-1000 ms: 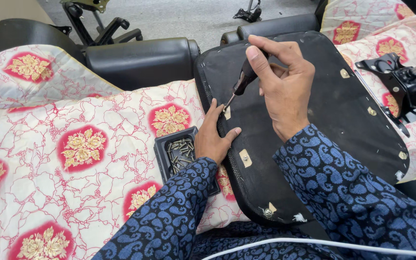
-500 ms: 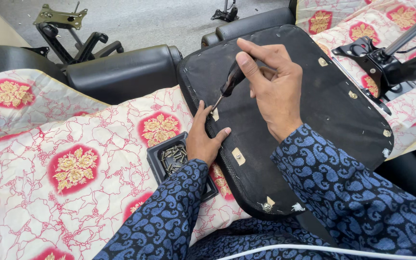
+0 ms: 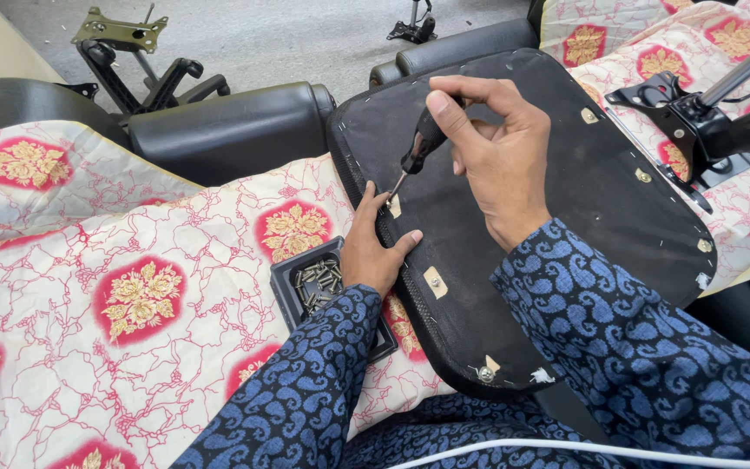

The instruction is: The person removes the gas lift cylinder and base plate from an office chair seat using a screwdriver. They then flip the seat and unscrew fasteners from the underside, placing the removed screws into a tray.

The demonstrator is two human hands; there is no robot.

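Observation:
A black upholstered chair seat panel (image 3: 583, 208) lies underside up across my lap. My right hand (image 3: 492, 156) is closed around a black-handled screwdriver (image 3: 418, 149), whose tip meets a small tan patch near the panel's left edge. My left hand (image 3: 373, 247) rests on that edge just below the tip, fingers curled over the rim. Several more tan patches with metal fittings dot the panel's border.
A small black tray of screws (image 3: 314, 287) sits beside my left wrist on a cream and red floral cloth (image 3: 132, 295). Black padded chair parts (image 3: 236, 122) lie behind. A metal chair mechanism (image 3: 696, 122) rests at right, another base (image 3: 123, 43) on the grey floor.
The view shifted slightly; my right hand's fingers have regripped the screwdriver handle while the tip stays at the same patch. My left hand keeps its place on the edge.

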